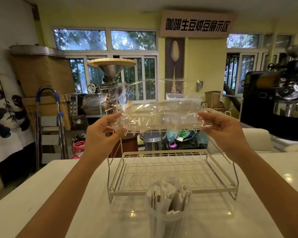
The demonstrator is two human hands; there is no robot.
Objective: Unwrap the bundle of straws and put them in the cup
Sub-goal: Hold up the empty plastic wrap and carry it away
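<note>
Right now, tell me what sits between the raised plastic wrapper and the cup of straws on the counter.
In the head view, the white wire rack stands between them: the clear wrapper, held by the left hand and right hand, is above it; the cup of straws is in front.

Two bare forearms, left hand [100, 133], right hand [225, 129]; sleeveless.

So the clear plastic wrapper [159, 111] is empty now, just a crinkly see-through sheet stretched out flat and roughly level, up in the air above the counter [58, 194], pinched at each end. The straws [169, 194] are in the cup [165, 219] already, each in its own white paper sleeve, standing upright-ish and leaning every which way, tops poking out over the rim. The cup's a translucent plastic one, upright on the white counter near its front edge, well below the wrapper.
</note>
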